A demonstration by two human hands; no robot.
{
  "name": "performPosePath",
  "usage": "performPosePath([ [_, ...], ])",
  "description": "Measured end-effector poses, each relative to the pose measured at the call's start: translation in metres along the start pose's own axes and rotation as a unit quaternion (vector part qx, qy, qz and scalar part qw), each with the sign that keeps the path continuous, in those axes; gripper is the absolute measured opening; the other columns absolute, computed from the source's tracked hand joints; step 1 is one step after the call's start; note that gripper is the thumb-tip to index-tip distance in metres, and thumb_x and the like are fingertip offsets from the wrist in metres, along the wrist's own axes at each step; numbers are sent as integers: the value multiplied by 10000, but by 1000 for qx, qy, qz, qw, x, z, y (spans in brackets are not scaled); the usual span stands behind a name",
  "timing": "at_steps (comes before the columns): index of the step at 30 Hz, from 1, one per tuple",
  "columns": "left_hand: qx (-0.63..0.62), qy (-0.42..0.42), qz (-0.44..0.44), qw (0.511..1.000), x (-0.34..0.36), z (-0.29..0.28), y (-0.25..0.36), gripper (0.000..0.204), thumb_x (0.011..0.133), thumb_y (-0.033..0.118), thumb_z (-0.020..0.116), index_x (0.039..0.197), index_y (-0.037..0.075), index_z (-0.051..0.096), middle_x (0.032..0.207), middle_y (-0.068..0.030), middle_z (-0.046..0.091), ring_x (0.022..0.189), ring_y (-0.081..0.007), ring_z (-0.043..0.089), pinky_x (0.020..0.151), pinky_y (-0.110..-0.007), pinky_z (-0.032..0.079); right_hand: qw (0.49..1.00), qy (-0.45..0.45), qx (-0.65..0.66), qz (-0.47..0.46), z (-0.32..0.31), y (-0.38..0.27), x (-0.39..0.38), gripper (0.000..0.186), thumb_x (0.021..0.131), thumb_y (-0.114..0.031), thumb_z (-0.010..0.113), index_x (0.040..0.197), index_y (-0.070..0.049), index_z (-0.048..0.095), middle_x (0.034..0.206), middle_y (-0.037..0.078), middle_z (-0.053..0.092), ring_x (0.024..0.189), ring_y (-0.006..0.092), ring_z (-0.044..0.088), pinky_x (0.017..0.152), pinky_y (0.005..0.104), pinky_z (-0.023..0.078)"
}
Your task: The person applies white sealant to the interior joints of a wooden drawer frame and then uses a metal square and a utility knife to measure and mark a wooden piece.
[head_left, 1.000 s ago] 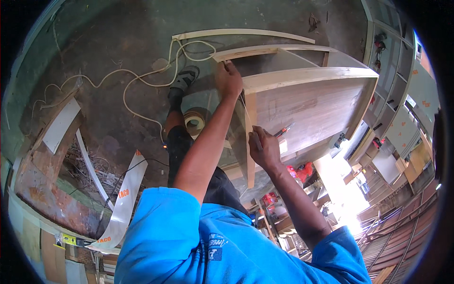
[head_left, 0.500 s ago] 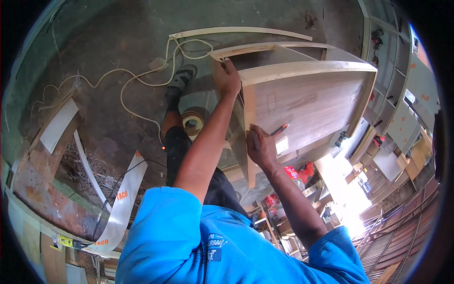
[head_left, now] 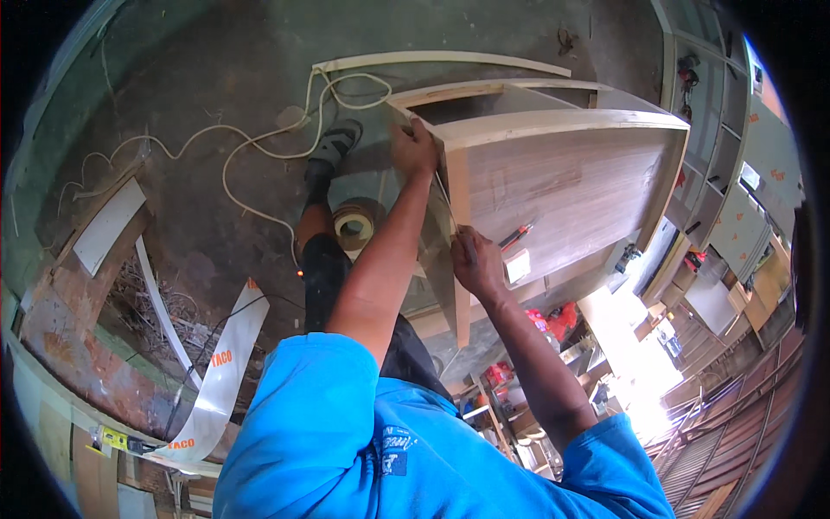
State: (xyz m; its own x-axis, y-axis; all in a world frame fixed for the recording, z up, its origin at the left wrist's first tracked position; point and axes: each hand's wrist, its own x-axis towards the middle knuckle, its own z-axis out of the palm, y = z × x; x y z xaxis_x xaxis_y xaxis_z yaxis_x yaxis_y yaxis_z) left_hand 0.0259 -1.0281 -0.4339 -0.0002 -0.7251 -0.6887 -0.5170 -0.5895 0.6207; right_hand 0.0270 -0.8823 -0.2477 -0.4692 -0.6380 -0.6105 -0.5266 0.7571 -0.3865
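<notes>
A pale wooden cabinet frame (head_left: 562,123) with a wood-grain panel (head_left: 562,186) stands in front of me, tilted in the view. My left hand (head_left: 415,149) is closed at its near left corner, the thumb pointing up along the edge. A thin pale strip (head_left: 443,189) runs along that edge between my hands. Lower on the same edge, my right hand (head_left: 477,262) is closed round a small greyish object, mostly hidden by the fingers. A red-and-black hand tool (head_left: 517,233) lies against the panel just beyond the right hand.
A roll of pale banding (head_left: 353,227) sits beside my leg. A cream cord (head_left: 233,164) loops over the concrete floor at left. Beyond the cabinet lies a long curved strip (head_left: 441,57). White offcuts (head_left: 226,363) are at lower left; shelving (head_left: 722,130) stands at right.
My left hand has shifted slightly downward at the corner. The right hand stays near the same edge, its wrist slightly turned. The cabinet has barely moved.
</notes>
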Motion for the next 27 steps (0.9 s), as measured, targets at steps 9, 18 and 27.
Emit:
performPosePath([
  [9, -43, -13, -1, 999, -37, -6, -8, 482, 970, 460, 541, 931, -20, 531, 807, -233, 639, 775, -441, 635, 696, -517, 465, 999, 1, 29, 20, 9, 15, -36, 314, 865, -132, 615, 1156, -18, 590, 945, 277, 664, 834, 454, 658, 710, 498, 541],
  [18, -19, 42, 82, 996, -68, -11, -25, 461, 972, 432, 527, 874, -16, 568, 747, -246, 649, 760, -466, 639, 691, -524, 474, 1000, -5, 16, 20, 17, 33, -70, 298, 888, -155, 591, 1160, -35, 590, 921, 259, 668, 812, 446, 662, 696, 497, 540],
  [27, 2, 2, 33, 999, -83, -13, -47, 475, 988, 435, 480, 897, -22, 570, 852, -270, 651, 832, -459, 643, 730, -531, 466, 1000, -14, 14, 5, 30, 46, -84, 329, 880, -135, 595, 1193, -34, 578, 948, 248, 674, 839, 446, 661, 708, 504, 542],
])
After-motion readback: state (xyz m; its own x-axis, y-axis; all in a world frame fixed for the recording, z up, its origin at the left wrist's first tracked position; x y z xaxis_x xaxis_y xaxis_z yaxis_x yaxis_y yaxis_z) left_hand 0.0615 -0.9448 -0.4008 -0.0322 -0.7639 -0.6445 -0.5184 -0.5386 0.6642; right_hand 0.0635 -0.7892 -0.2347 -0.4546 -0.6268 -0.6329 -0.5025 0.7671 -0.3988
